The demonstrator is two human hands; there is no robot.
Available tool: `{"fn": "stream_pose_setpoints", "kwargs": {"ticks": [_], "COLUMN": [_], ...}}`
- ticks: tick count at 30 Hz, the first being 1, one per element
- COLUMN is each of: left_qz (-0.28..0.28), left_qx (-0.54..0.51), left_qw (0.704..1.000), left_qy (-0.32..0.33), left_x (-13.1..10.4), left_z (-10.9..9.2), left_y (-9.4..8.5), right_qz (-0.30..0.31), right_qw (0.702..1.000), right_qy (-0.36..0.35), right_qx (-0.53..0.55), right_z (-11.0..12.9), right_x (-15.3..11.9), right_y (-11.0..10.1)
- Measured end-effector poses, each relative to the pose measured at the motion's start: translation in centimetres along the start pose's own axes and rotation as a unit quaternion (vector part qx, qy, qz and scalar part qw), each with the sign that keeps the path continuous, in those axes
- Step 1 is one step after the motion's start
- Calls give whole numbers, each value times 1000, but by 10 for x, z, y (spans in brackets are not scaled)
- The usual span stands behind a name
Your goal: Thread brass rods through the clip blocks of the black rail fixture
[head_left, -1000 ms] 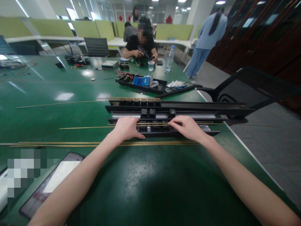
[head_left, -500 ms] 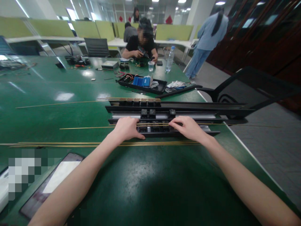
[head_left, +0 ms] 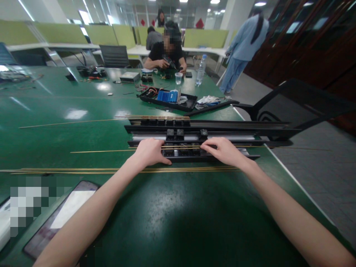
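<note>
My left hand [head_left: 150,151] lies across the nearest black rail [head_left: 211,158], thumb on its near edge and fingers over its far side; it grips the rail. Small black blocks [head_left: 184,150] sit inside this rail between my hands. A thin brass-coloured rod [head_left: 102,151] runs lengthwise over the blocks and sticks out far past both hands. My right hand [head_left: 221,150] is closed, with thumb and index fingertips pinching the rod above the rail's right part. Its other fingers are curled and partly hidden.
Behind lie more black rails [head_left: 236,130] with blocks. Several loose brass rods [head_left: 69,170] lie nearer me. A phone [head_left: 69,215] is at lower left. Farther off are a black tray [head_left: 191,102], a bottle [head_left: 200,70] and a seated person [head_left: 167,52]. A chair [head_left: 300,104] stands right of the table edge.
My right fingertips have shifted very slightly to the right along the rod. The left hand has stayed in place.
</note>
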State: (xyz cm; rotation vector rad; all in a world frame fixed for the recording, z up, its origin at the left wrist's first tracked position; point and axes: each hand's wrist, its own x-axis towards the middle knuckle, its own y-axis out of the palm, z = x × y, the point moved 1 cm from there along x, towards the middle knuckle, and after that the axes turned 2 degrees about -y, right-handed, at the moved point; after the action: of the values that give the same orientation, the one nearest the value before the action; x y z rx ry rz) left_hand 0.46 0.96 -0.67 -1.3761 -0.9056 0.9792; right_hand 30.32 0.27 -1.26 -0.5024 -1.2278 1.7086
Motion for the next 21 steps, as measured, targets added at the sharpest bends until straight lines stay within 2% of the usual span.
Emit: {"fn": "stream_pose_setpoints", "kwargs": {"ticks": [6, 21], "left_qz": [-12, -2], "left_qx": [0, -9], "left_qw": [1000, 1000], "left_qy": [7, 8], "left_x": [0, 0], "left_z": [1, 2], "left_y": [2, 3], "right_qz": [6, 21], "right_qw": [1000, 1000], "right_qy": [-2, 10], "right_qx": [5, 21], "right_z": [-3, -3], "right_x": [0, 0], "right_y": [0, -3]}}
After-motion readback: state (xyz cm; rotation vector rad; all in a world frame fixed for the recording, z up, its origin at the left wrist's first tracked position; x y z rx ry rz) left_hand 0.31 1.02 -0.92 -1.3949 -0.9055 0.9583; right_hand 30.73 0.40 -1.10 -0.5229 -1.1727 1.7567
